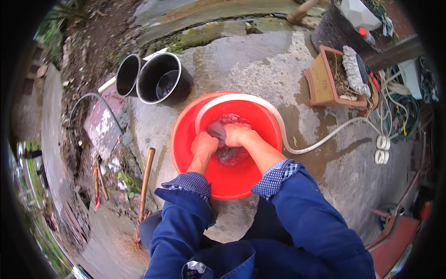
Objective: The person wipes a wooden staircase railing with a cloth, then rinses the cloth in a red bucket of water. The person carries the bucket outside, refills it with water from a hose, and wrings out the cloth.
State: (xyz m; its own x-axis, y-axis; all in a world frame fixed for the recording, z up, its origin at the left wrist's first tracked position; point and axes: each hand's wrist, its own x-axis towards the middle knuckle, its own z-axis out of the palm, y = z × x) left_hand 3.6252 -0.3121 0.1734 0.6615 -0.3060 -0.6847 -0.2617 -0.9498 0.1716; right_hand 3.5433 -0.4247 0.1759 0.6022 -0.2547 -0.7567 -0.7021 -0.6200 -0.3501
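Both my hands are over the water inside a red plastic basin on the concrete ground. A wet, dark grey cloth is bunched between them, its lower part in the water. My left hand grips the cloth from the left side, knuckles up. Higher and to the right, my right hand is closed on the same cloth; its fingertips are hidden. A pale hose curves over the basin, and its end drops inside, just left of the cloth.
Two black buckets stand beyond the basin at the upper left, one with some liquid inside. A wooden handle rises at my left. At the right are a rectangular planter with a grey mop head and coiled hoses.
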